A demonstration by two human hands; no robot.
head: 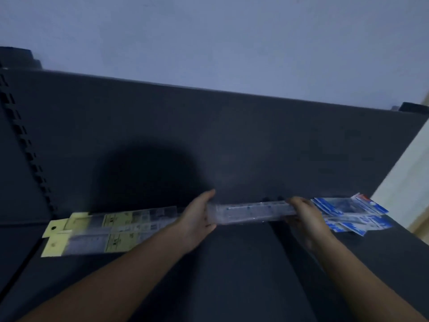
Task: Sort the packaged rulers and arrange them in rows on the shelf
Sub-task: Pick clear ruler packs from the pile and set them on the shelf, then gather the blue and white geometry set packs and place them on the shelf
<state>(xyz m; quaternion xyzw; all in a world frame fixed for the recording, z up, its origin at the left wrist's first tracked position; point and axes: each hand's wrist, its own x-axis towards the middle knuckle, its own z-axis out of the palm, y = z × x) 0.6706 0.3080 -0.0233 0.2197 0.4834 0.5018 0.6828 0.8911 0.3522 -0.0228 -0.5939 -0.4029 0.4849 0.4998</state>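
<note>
I hold a clear packaged ruler (251,212) level between both hands, just above the dark shelf (232,263). My left hand (197,219) grips its left end, thumb on top. My right hand (304,214) grips its right end. To the left, yellow-carded rulers (97,231) lie side by side in clear sleeves on the shelf. To the right lies a loose pile of blue-and-white packaged rulers (352,214), partly behind my right hand.
The shelf's dark back panel (232,140) rises behind the rulers, with a slotted upright (25,145) at the left. A pale wall (209,38) is above. A cream surface (408,177) borders the shelf's right end. The frame is dim and blurred.
</note>
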